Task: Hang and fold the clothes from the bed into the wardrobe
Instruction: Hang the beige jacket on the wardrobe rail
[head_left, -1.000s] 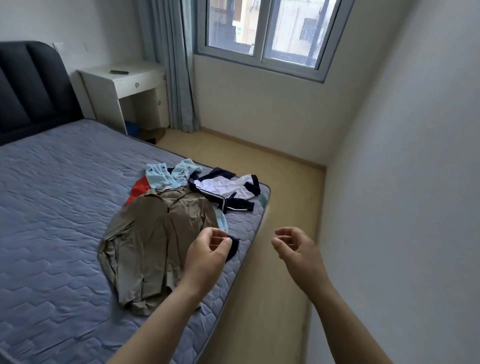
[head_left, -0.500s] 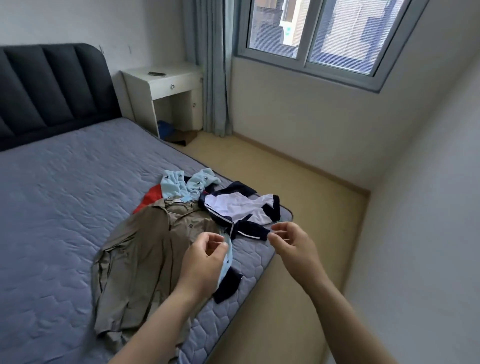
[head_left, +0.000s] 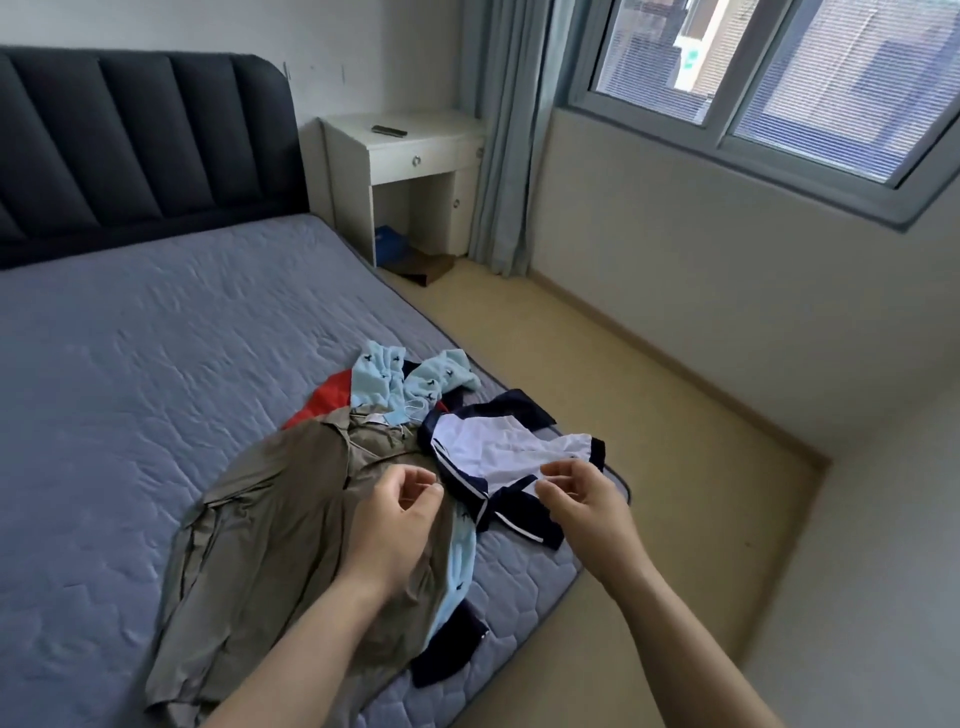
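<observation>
A pile of clothes lies at the near right corner of the grey quilted bed (head_left: 156, 364). A khaki shirt (head_left: 280, 530) is spread flat, with a white and navy garment (head_left: 498, 447) to its right. Behind them are a light blue patterned piece (head_left: 389, 379) and a red piece (head_left: 327, 400). A dark navy piece (head_left: 452, 649) sticks out near the bed's edge. My left hand (head_left: 395, 519) hovers over the khaki shirt, fingers loosely curled, holding nothing. My right hand (head_left: 582, 504) hovers at the white garment's near edge, also loosely curled and empty. No wardrobe is in view.
A dark padded headboard (head_left: 130, 135) stands at the back left. A white nightstand (head_left: 410, 150) with a remote (head_left: 388, 130) on it sits beside a grey-blue curtain (head_left: 498, 130) and a window (head_left: 753, 78). A strip of wooden floor (head_left: 649, 415) runs between bed and wall.
I have come closer to the bed. Both hands moved forward over the clothes; the right hand went from above the floor to the white garment.
</observation>
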